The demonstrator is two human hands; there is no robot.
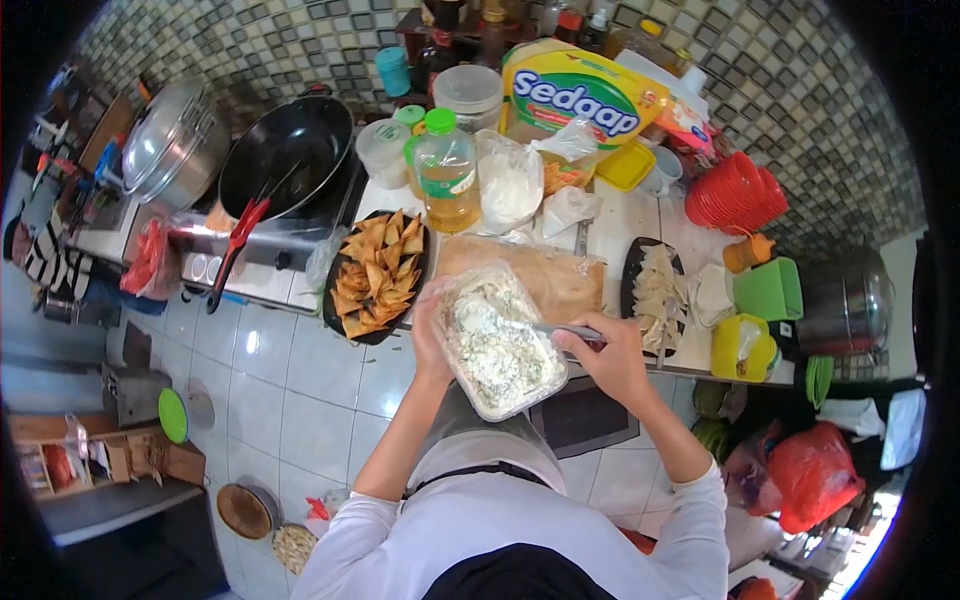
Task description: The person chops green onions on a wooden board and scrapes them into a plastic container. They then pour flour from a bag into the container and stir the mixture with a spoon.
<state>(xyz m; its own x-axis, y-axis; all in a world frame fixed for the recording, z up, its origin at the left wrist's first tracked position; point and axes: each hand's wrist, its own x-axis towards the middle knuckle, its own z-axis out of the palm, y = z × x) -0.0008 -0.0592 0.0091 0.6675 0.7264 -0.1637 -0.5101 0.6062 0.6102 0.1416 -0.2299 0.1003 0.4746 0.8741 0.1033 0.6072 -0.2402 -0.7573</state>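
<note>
My left hand (430, 335) grips the left side of a clear plastic container (507, 405), which holds a white, crumbly mixture with green bits (500, 345). In my right hand (605, 352) is the handle of a metal spoon (560, 328), its far end resting in the mixture. The container is tilted above the counter's front edge, just before a wooden board (570, 280). Left of the board, a black plate (335, 315) bears many fried brown triangles (378, 275). Right of it, a dark plate (632, 265) carries pale folded pieces (658, 290).
A black wok (290, 150) sits on the stove with a red-handled utensil (240, 235). Behind the board stand an oil bottle (446, 180), a bag of white powder (510, 185) and a yellow pack (580, 90). Red bowls (730, 195) and green containers (768, 290) are at right.
</note>
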